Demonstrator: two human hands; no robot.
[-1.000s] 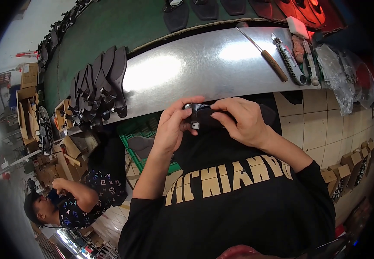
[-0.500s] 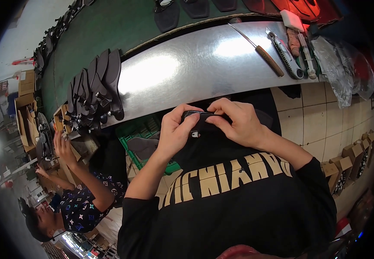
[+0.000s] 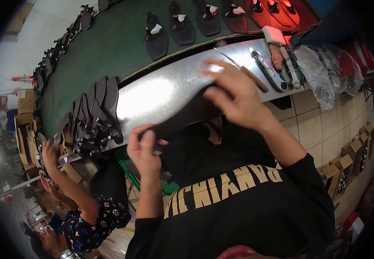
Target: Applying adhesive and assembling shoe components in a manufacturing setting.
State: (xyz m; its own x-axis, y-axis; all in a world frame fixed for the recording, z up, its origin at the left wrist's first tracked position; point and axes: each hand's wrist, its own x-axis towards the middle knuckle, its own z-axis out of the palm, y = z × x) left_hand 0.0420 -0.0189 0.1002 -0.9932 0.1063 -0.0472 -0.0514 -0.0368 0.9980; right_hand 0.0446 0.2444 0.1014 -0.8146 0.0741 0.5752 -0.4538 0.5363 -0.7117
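A dark, flat sandal (image 3: 182, 114) slants across my front, slightly blurred, above the near edge of the metal-topped bench (image 3: 152, 88). My left hand (image 3: 145, 153) is closed around its lower left end, thumb on top. At the other end is my right hand (image 3: 238, 97): its thumb touches the sole's edge, while the fingers reach out past it, smeared by motion. Whether they grip the sole I cannot make out. Left of the sandal, a cluster of dark sandals (image 3: 94, 112) stands on edge along the bench end.
An awl (image 3: 254, 78), a utility knife (image 3: 269, 71), a white block (image 3: 274, 34) and clear plastic bags (image 3: 320, 71) lie at the right. More sandals (image 3: 156, 41) line the green table (image 3: 105, 39). A green crate (image 3: 165, 186) sits below the bench; a co-worker's arm (image 3: 72, 185) reaches at left.
My hands have moved apart, from close together on the strap area to opposite ends of the sandal, which now lies stretched between them. The view has shifted, showing more of the green table.
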